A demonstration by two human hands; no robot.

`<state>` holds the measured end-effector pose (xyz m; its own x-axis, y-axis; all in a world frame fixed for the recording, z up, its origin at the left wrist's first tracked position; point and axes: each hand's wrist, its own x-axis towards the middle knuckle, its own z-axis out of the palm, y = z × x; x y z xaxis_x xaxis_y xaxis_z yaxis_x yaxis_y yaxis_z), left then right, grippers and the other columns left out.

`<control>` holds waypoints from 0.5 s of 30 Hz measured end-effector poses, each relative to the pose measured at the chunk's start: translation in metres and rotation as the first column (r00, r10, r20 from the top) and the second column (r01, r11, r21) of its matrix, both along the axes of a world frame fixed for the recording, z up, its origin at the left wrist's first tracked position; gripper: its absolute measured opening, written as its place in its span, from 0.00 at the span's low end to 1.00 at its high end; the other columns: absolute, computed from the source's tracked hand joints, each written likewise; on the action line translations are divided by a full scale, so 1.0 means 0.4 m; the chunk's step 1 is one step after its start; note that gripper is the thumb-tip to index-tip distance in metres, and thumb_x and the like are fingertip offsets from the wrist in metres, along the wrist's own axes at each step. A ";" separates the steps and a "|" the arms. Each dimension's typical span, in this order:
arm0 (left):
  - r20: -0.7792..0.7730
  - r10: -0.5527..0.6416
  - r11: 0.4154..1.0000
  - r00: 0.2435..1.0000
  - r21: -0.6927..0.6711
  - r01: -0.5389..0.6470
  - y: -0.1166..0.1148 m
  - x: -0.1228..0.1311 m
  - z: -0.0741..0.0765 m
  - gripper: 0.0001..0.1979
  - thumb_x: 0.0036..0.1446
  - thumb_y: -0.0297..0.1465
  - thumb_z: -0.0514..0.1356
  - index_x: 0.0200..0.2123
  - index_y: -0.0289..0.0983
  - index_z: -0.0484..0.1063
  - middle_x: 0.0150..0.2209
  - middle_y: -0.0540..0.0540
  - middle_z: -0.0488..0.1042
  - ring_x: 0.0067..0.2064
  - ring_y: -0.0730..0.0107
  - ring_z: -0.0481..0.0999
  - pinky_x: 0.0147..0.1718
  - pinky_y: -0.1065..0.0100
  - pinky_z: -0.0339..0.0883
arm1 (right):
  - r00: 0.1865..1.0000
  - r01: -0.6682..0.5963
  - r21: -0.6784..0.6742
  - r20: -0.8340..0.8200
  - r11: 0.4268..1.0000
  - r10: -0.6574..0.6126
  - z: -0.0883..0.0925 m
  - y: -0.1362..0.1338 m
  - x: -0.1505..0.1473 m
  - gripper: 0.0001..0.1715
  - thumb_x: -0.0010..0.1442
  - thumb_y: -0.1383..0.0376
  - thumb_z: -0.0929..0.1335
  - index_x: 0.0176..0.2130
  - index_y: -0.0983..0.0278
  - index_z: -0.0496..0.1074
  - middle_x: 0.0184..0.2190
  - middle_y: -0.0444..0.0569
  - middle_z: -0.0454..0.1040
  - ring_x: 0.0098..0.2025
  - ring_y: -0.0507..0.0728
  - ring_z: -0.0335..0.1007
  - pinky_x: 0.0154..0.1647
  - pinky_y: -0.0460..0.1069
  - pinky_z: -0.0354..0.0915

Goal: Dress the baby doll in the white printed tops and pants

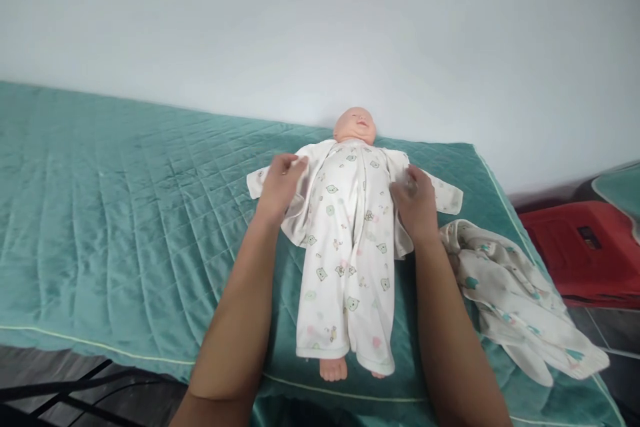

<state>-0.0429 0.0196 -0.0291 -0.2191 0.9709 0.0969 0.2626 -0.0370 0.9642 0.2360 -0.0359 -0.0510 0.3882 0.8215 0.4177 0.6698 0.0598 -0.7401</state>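
Note:
A baby doll [355, 125] lies on its back on the green quilted cover [125, 213], its head near the wall. White printed trousers [350, 240] reach up over its chest, and its feet show below the hems. A white printed jacket [447, 196] lies spread open under it, sleeves out to both sides. My left hand [286, 180] is at the jacket's left front, thumb and fingers pinched near its edge. Over the right front is my right hand [415, 197], fingers curled and slightly blurred; whether it grips cloth is unclear.
Crumpled white patterned clothing [520, 300] lies right of my right forearm, reaching the cover's right edge. Beyond that edge a red case [585, 250] stands low. A pale wall [300, 33] rises behind the bed. Dark metal bars [65, 387] show at the lower left.

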 end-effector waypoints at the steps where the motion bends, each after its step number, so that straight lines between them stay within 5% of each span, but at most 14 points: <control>1: -0.079 -0.060 0.998 0.995 -0.032 0.058 0.000 0.011 -0.005 0.16 0.56 0.44 0.63 0.44 0.41 0.73 0.37 0.50 0.74 0.39 0.68 0.72 0.40 0.68 0.65 | 0.997 -0.038 0.001 0.064 0.999 0.038 -0.005 0.002 -0.009 0.26 0.59 0.58 0.67 0.55 0.62 0.69 0.57 0.59 0.72 0.61 0.64 0.65 0.66 0.65 0.57; 3: -0.208 -0.128 0.990 0.970 -0.084 0.112 0.001 0.033 -0.012 0.18 0.57 0.44 0.62 0.47 0.42 0.72 0.36 0.50 0.74 0.38 0.66 0.71 0.40 0.67 0.64 | 0.988 -0.064 0.009 0.144 0.998 0.062 -0.009 0.003 -0.023 0.23 0.60 0.59 0.66 0.53 0.62 0.70 0.57 0.59 0.72 0.63 0.65 0.63 0.67 0.66 0.54; 7: -0.376 -0.081 0.997 0.923 -0.044 0.070 0.015 0.041 -0.017 0.09 0.58 0.36 0.60 0.42 0.40 0.72 0.31 0.50 0.72 0.34 0.66 0.69 0.37 0.66 0.62 | 0.998 0.000 0.003 0.061 1.000 0.000 -0.001 0.003 -0.034 0.20 0.57 0.59 0.68 0.49 0.63 0.73 0.52 0.58 0.73 0.53 0.63 0.69 0.58 0.62 0.64; 11: -0.497 0.080 0.997 0.864 0.043 -0.068 0.029 0.006 -0.019 0.10 0.58 0.29 0.56 0.42 0.41 0.73 0.32 0.49 0.74 0.32 0.64 0.71 0.37 0.64 0.62 | 0.999 0.004 -0.071 -0.033 0.997 -0.007 0.006 0.019 -0.029 0.16 0.56 0.62 0.67 0.45 0.63 0.75 0.40 0.51 0.76 0.38 0.57 0.70 0.47 0.56 0.69; 15: -0.580 0.206 0.976 0.788 0.066 -0.207 0.026 -0.023 -0.024 0.12 0.59 0.26 0.54 0.43 0.43 0.73 0.42 0.43 0.76 0.43 0.54 0.76 0.43 0.57 0.66 | 0.997 0.049 -0.040 0.067 0.998 -0.046 0.003 0.043 0.030 0.17 0.51 0.69 0.65 0.40 0.63 0.77 0.36 0.49 0.75 0.37 0.57 0.70 0.46 0.55 0.68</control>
